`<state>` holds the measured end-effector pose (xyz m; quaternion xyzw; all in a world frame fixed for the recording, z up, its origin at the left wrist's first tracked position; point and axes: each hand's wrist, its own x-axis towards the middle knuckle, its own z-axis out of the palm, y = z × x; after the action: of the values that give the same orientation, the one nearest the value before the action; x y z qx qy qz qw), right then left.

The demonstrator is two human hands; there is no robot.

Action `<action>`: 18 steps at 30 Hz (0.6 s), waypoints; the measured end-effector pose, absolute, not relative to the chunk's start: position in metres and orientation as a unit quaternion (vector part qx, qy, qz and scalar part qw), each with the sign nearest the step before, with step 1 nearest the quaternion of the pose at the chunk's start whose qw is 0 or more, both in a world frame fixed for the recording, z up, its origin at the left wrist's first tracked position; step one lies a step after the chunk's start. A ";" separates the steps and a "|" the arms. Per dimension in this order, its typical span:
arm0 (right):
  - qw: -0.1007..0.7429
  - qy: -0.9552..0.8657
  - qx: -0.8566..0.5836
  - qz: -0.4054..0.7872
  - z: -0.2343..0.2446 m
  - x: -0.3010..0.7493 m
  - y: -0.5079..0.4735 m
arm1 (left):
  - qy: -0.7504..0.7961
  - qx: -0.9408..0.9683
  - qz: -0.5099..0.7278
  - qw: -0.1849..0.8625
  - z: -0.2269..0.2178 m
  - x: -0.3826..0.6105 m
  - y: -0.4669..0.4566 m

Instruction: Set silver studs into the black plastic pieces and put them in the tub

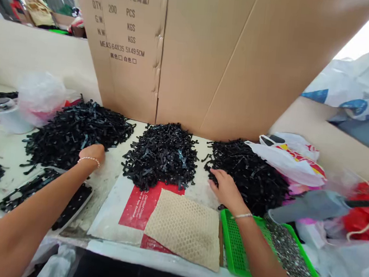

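Three heaps of small black plastic strips lie on the white table: a left heap (77,134), a middle heap (161,153) and a right heap (246,170). My left hand (93,152) reaches into the near edge of the left heap, its fingers curled down among the pieces and hidden. My right hand (225,188) rests at the left edge of the right heap, fingers bent onto the pieces. Whether either hand grips a piece does not show. Each wrist wears a thin bracelet.
A beige honeycomb mat (184,227) lies on a red and white sheet (131,212) in front. A green tray (235,248) of small metal parts stands right, a shallow tray (83,203) of black pieces left. Cardboard box (212,49) behind; plastic bags (287,159) right, white cup (8,117) far left.
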<state>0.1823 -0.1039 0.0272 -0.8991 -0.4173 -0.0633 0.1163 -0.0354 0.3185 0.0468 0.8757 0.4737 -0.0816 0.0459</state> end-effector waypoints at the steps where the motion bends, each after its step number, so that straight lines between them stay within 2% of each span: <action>1: 0.096 -0.399 -0.910 -0.065 0.030 0.190 -0.093 | 0.476 0.875 -0.081 0.041 0.047 -0.036 0.317; 6: 0.003 -0.345 -0.938 -0.034 0.025 0.222 -0.069 | 0.493 0.868 -0.045 0.041 0.055 -0.045 0.307; 11: 0.010 -0.363 -0.932 -0.009 0.011 0.250 -0.073 | 0.478 0.874 0.032 0.080 0.063 -0.064 0.307; 13: 0.020 -0.357 -0.934 -0.001 0.011 0.255 -0.073 | 0.476 0.860 0.084 0.166 0.068 -0.075 0.304; 16: 0.039 -0.347 -0.937 0.005 0.016 0.257 -0.074 | 0.465 0.762 0.173 0.417 0.077 -0.092 0.292; 18: 0.088 -0.337 -0.936 -0.047 0.021 0.258 -0.075 | 0.432 0.662 0.213 0.574 0.084 -0.106 0.277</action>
<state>0.2578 -0.0749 0.0208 -0.9361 -0.3371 -0.0470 0.0884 -0.1061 0.2772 0.0843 0.6617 0.4324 0.2129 0.5744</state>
